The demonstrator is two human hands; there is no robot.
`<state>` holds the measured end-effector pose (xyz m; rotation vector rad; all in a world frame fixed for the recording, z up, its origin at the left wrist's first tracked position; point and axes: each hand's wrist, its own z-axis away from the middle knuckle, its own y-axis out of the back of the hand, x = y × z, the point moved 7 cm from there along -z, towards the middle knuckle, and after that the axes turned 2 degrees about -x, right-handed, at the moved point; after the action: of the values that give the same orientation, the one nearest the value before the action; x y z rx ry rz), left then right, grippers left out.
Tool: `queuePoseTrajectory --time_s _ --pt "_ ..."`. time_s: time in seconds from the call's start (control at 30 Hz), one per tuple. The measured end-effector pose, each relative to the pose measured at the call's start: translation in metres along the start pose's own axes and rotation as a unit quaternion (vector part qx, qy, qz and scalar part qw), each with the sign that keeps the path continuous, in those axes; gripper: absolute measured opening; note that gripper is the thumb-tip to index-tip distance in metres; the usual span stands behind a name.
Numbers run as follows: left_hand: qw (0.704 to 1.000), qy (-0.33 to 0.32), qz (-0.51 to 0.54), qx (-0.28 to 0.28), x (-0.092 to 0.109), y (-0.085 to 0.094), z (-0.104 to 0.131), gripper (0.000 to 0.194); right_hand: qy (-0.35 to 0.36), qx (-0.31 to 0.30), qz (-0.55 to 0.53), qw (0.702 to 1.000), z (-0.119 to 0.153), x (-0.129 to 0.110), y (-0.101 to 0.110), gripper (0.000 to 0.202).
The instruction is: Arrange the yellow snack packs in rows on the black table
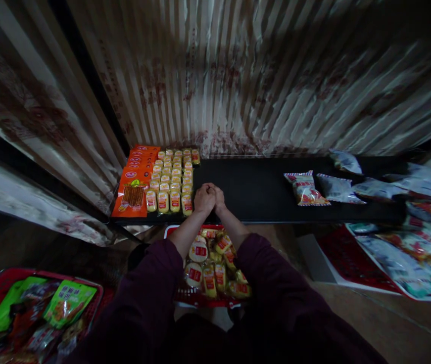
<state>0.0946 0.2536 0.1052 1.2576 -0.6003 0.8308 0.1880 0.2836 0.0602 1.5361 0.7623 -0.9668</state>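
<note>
My left hand (204, 198) and my right hand (218, 195) are clasped together over the front edge of a black shelf (249, 187), fingers closed around each other. No object shows between them. Just left of them, small wrapped cakes (175, 201) stand in tight rows with yellow wrapping and red-and-white labels. Below my forearms sits a red basket (166, 231) holding more loose wrapped cakes (209, 280), partly hidden by my sleeves.
Orange snack packets (132, 187) overlap at the shelf's left end. Chip-like bags (308, 189) lie toward the right. A second red basket (97, 290) with a green pouch (69, 303) stands lower left. Lower right, a red-and-white container (344, 258) holds bags. Pleated curtain (215, 76) hangs behind.
</note>
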Motion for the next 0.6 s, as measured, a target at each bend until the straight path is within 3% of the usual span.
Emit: queuePoseTrajectory --time_s 0.37,0.6 --pt "0.999 -0.024 0.025 -0.028 -0.033 -0.015 0.016 0.038 -0.022 -0.010 -0.014 1.000 0.037 0.010 -0.005 0.031" --pt "0.995 -0.094 0.018 -0.014 -0.046 -0.008 0.042 0.034 0.047 -0.032 0.026 0.998 0.067 -0.004 -0.010 0.037"
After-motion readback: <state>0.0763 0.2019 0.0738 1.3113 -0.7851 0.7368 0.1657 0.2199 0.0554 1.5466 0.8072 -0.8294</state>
